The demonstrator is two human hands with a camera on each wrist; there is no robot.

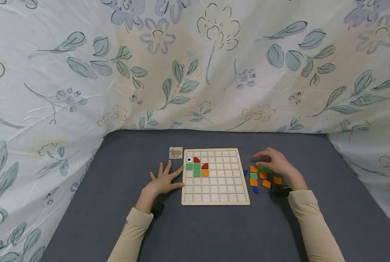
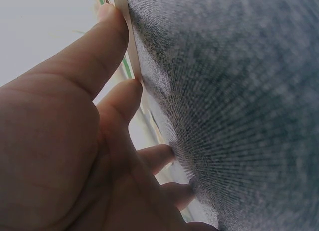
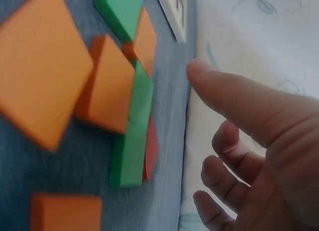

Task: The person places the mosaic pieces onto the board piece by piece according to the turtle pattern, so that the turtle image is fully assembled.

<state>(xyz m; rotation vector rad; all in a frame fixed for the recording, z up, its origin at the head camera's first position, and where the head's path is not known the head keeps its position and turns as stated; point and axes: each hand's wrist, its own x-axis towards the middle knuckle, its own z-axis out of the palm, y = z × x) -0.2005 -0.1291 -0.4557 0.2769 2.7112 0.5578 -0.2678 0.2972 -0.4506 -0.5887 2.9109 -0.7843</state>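
Observation:
A wooden grid board (image 1: 224,189) lies on the dark cloth. At its upper left are a round eye tile (image 1: 189,159), red quarter-circle tiles (image 1: 196,160), several green square tiles (image 1: 197,173) and an orange square tile (image 1: 205,173). My left hand (image 1: 162,182) is spread on the cloth, thumb and index fingertips touching the board's left edge. Over the loose tiles right of the board hovers my right hand (image 1: 275,162), fingers loosely bent. In the right wrist view nothing shows between its thumb and fingers; green tiles (image 3: 134,136) and a red tile (image 3: 151,151) lie near them.
A small picture card (image 1: 176,153) lies by the board's upper left corner. Loose orange squares (image 1: 266,184) and blue pieces (image 1: 255,190) are scattered along the board's right side. A floral curtain (image 1: 195,72) hangs behind the table.

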